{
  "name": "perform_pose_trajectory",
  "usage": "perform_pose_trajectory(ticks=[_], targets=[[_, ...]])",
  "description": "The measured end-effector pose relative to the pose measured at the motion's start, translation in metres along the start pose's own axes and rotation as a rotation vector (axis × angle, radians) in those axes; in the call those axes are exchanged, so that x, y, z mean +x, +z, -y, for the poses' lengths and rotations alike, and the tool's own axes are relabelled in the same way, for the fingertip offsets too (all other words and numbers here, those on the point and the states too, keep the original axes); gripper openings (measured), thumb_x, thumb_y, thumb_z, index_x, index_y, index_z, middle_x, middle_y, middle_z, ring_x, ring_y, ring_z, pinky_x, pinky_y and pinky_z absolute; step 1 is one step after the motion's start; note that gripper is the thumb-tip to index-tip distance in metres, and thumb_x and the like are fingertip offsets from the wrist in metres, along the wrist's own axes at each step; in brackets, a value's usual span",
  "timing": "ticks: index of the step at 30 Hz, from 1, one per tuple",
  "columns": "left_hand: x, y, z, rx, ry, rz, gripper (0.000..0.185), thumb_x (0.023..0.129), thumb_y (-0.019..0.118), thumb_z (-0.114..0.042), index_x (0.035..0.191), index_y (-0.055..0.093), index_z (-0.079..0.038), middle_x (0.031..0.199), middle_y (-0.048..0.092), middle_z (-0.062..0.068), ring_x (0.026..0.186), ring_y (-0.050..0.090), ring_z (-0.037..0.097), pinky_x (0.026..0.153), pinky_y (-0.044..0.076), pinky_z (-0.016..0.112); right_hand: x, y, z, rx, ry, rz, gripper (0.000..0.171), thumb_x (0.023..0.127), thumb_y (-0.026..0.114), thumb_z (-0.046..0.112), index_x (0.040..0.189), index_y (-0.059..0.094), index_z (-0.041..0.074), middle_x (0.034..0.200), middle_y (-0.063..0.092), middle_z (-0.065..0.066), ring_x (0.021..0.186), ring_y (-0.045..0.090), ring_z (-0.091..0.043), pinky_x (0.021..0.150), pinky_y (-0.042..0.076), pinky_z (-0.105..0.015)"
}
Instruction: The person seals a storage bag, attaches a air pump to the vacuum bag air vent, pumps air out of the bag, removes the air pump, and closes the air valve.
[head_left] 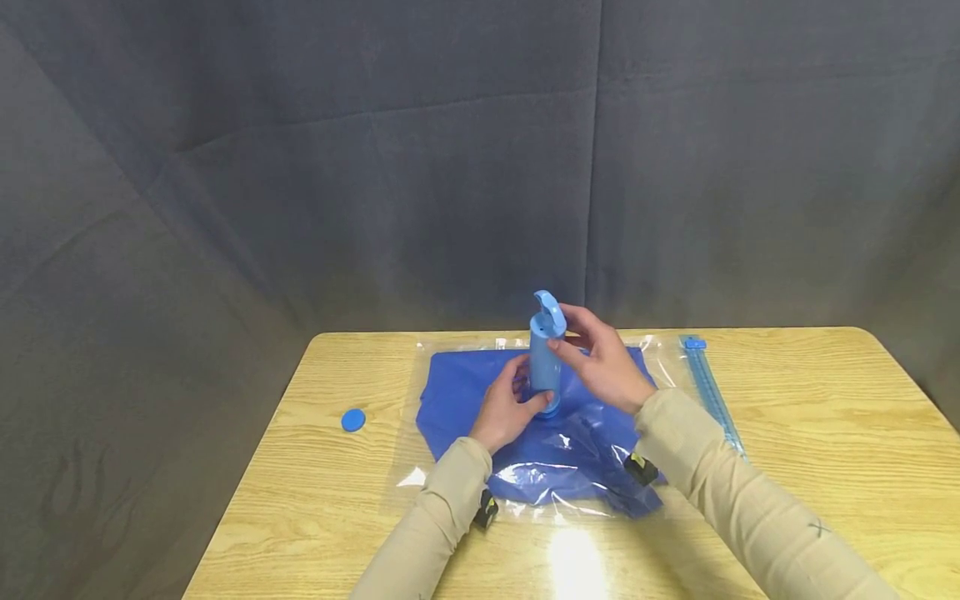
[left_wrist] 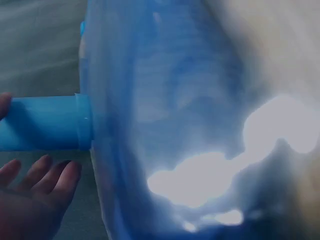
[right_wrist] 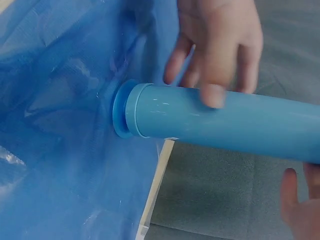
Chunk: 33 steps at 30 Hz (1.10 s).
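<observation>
A light blue hand pump (head_left: 545, 367) stands upright on a clear plastic bag (head_left: 408, 433) holding folded blue fabric (head_left: 465, 392). Its lower end meets a round blue valve (right_wrist: 120, 109) on the bag. My left hand (head_left: 504, 408) is around the lower barrel, thumb in front and fingers at the far side. Higher up, my right hand (head_left: 603, 358) holds the top of the barrel between thumb and fingers, just beside the curved pump handle (head_left: 551, 310). In the left wrist view, slightly bent fingers (left_wrist: 52, 182) lie close along the barrel.
A round blue cap (head_left: 353, 420) lies on the wooden table (head_left: 300, 517), left of the bag. Along the bag's right side runs a blue zip strip (head_left: 712, 392) with a small slider (head_left: 695, 343) at its far end. A dark grey curtain (head_left: 450, 208) hangs behind the table.
</observation>
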<state>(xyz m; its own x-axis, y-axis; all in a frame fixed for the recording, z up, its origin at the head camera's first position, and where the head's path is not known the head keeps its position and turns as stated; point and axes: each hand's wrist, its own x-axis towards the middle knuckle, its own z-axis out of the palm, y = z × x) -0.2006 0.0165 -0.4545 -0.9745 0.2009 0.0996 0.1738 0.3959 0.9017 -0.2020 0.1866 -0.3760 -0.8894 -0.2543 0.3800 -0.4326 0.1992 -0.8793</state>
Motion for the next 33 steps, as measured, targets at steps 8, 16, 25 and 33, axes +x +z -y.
perform_pose_trajectory(ticks=[8,16,25,33], targets=[[0.001,0.000,-0.017,-0.068,0.024,-0.114,0.067,0.081,0.077,-0.031,0.138,0.045,-0.017,0.134,0.056,0.008,0.120,0.057,0.025,0.097,0.051,0.041,-0.001,-0.002,0.007,-0.101,0.048,-0.026,0.047,0.090,0.066,0.011,0.133,0.049,0.003,0.127,0.061,-0.018,0.122,0.056,-0.034,0.103,0.044,-0.053],[-0.001,0.003,-0.017,-0.044,0.018,-0.121,0.066,0.079,0.080,-0.034,0.134,0.047,-0.017,0.133,0.056,0.005,0.120,0.056,0.025,0.098,0.050,0.042,-0.001,0.005,0.011,-0.184,0.070,-0.096,0.050,0.084,0.075,0.015,0.125,0.049,0.003,0.118,0.062,-0.015,0.112,0.059,-0.030,0.101,0.044,-0.050],[-0.001,0.004,-0.015,-0.046,0.030,-0.128,0.057,0.082,0.078,-0.029,0.127,0.049,-0.011,0.130,0.059,0.012,0.119,0.058,0.029,0.097,0.051,0.042,0.000,0.012,0.010,-0.233,0.087,-0.148,0.051,0.078,0.081,0.018,0.113,0.048,0.004,0.108,0.061,-0.014,0.104,0.060,-0.030,0.094,0.048,-0.049],[-0.001,0.005,-0.012,-0.042,0.059,-0.104,0.052,0.085,0.074,-0.026,0.128,0.050,-0.010,0.131,0.059,0.012,0.121,0.058,0.031,0.098,0.050,0.043,-0.002,0.012,0.009,-0.224,0.065,-0.162,0.053,0.076,0.083,0.016,0.112,0.047,0.003,0.106,0.061,-0.015,0.102,0.060,-0.029,0.094,0.049,-0.046]])
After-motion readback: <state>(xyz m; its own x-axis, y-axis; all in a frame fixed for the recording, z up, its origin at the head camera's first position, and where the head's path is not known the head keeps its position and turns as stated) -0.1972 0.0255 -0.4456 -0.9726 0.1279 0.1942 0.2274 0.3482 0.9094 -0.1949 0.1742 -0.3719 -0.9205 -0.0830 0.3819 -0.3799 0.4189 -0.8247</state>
